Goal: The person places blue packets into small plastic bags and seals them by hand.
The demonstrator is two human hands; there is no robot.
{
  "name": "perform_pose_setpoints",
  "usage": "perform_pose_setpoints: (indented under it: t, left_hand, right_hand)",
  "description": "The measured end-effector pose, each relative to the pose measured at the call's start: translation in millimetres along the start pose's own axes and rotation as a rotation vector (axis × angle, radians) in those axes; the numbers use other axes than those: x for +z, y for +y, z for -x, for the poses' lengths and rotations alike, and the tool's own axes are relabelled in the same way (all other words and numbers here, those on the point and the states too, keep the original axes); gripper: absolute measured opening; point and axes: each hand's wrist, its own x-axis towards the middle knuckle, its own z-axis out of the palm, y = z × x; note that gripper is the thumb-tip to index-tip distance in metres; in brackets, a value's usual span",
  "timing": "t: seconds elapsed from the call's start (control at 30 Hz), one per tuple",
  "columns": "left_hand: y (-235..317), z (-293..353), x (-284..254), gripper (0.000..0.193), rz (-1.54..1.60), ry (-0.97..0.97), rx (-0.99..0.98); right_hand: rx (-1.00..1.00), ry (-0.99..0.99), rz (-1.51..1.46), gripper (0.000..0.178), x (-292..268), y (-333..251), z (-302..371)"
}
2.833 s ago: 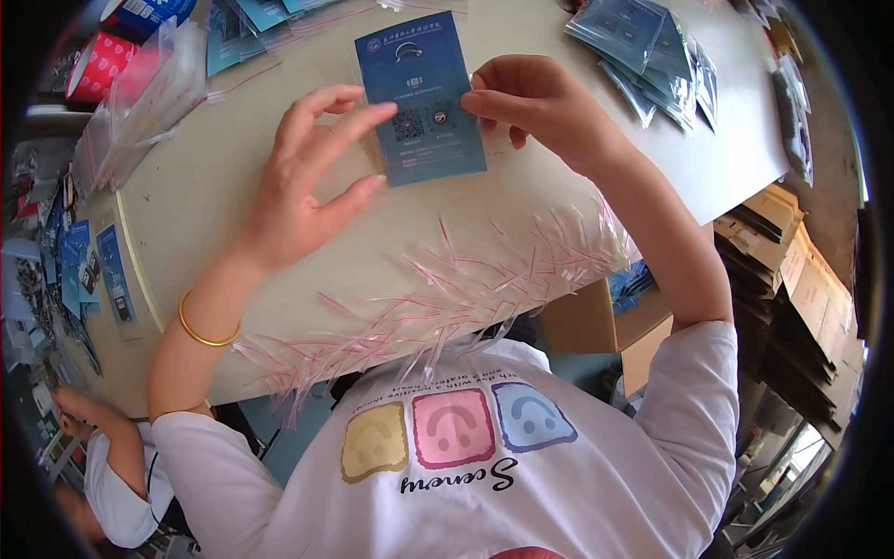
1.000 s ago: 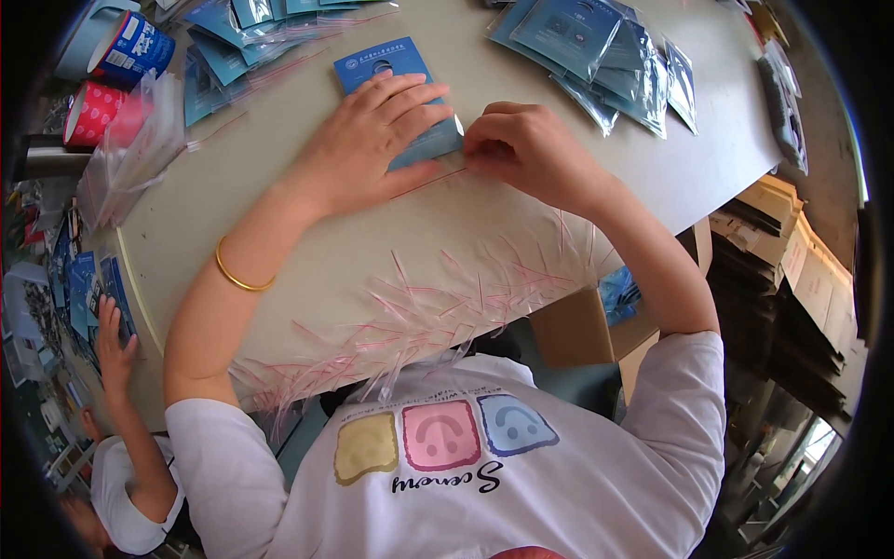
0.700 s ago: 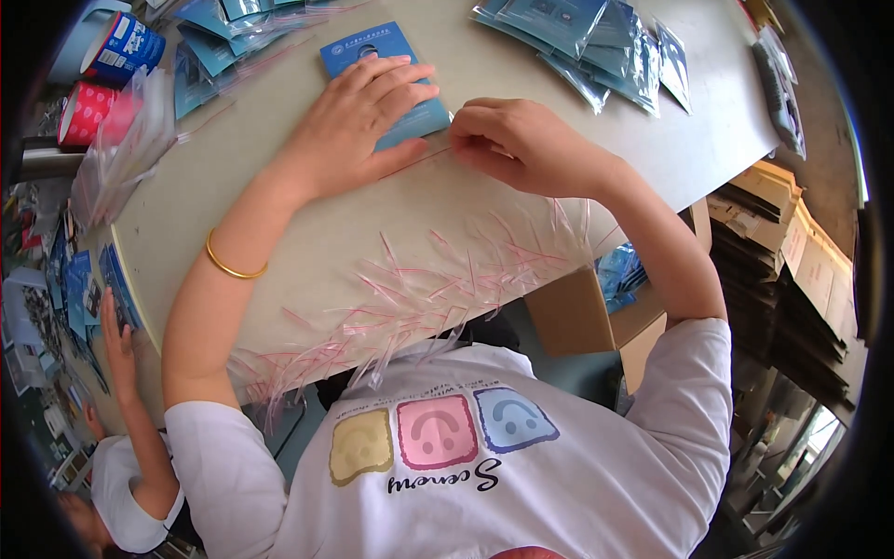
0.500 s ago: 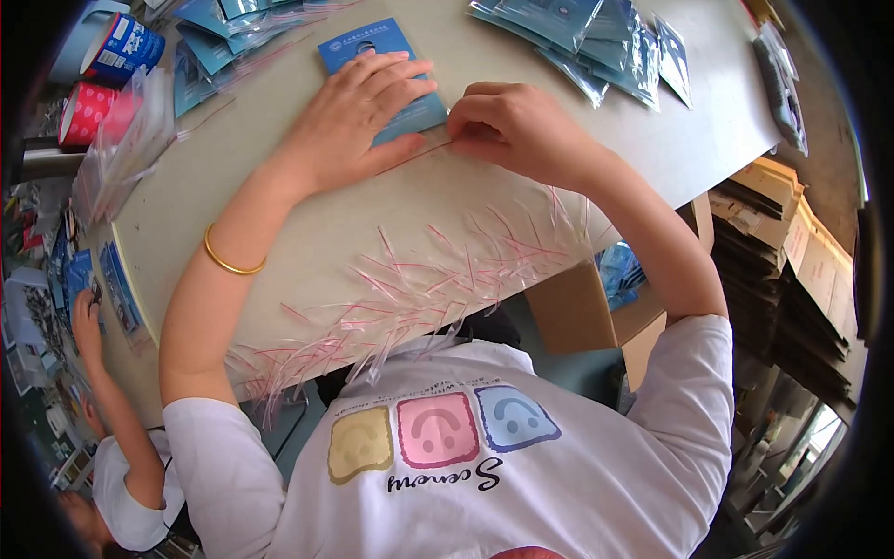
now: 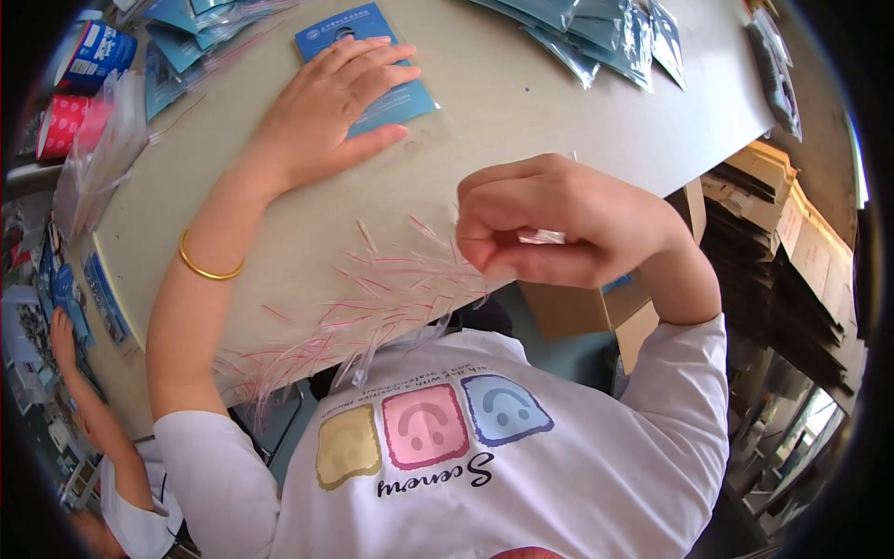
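My left hand [image 5: 326,102] lies flat, fingers spread, on a blue printed card [image 5: 396,104] in a clear plastic sleeve [image 5: 438,130]. The card has a round hole near its top. My right hand [image 5: 568,219] is raised closer to my body, over the right end of a heap of thin clear strips with red lines [image 5: 372,298]. Its thumb and fingers are pinched together. Whatever they hold is mostly hidden, though clear plastic shows around the hand. The strips lie along the table's near edge, and some hang over it.
Bagged blue cards lie in piles at the far left [image 5: 172,56] and far right [image 5: 596,37]. Clear bags [image 5: 102,149] and patterned cups [image 5: 70,126] stand at left. A cardboard box [image 5: 559,298] sits below the near edge; flattened cartons [image 5: 782,242] are stacked right. Another person's arm [image 5: 102,410] reaches in at lower left.
My right hand has moved from the sleeve's edge toward my body, over the strips. The red line seen between my hands at that edge is gone. My left hand stays on the card.
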Motion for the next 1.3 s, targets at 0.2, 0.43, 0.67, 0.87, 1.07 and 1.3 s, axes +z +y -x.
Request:
perform_pose_setpoints:
  t: [0.2, 0.43, 0.67, 0.87, 1.07, 1.3]
  left_hand:
    - [2, -1, -2, 0.050, -0.106, 0.005, 0.007]
    - [3, -9, -5, 0.054, -0.094, -0.075, 0.031]
    - [5, -22, 2, 0.054, -0.074, -0.091, 0.059]
    - [4, -21, -4, 0.053, -0.075, -0.100, 0.057]
    - [20, -24, -8, 0.055, -0.048, 0.107, 0.141]
    - [43, 14, -14, 0.043, -0.048, 0.075, 0.077]
  right_hand:
    - [-0.044, 0.996, 0.128, 0.024, -11, -20, 118]
    - [0.343, 0.787, 0.653, 0.020, 94, 0, 124]
    - [0.425, 0.774, 0.899, 0.014, 105, 23, 130]
    - [0.375, 1.060, 0.375, 0.009, 76, -8, 139]
    - [0.185, 0.833, 0.819, 0.018, 20, -3, 76]
    - [-0.049, 0.349, 1.049, 0.020, 10, 61, 8]
